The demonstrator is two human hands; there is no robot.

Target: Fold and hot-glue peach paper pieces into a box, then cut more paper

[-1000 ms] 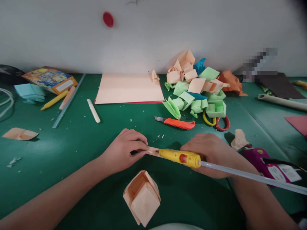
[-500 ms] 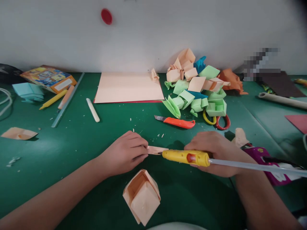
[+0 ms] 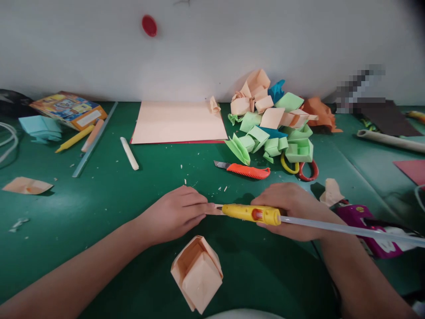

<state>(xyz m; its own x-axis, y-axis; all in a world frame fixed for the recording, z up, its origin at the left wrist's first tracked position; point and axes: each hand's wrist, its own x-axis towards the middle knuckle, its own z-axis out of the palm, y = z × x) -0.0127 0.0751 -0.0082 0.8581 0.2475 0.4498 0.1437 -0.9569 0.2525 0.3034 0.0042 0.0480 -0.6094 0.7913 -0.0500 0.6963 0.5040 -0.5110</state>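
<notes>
Head view: R hand (image 3: 292,208) grips glue gun (image 3: 249,213), nozzle just beside L hand (image 3: 172,215) pinching paper strip (image 3: 216,207), so hot glue could burn skin.

On the green table (image 3: 99,199), the left hand (image 3: 172,215) pinches a small peach paper strip (image 3: 216,208), and the right hand (image 3: 292,210), at 3 o'clock of it, grips a yellow glue gun (image 3: 250,213) whose tip touches the strip. A folded peach paper box (image 3: 197,274) lies at 6 o'clock of the hands. An orange cutter (image 3: 247,170) lies at 12 o'clock of the gun, with a pile of folded papers (image 3: 272,128) at 1 o'clock beyond it.
</notes>
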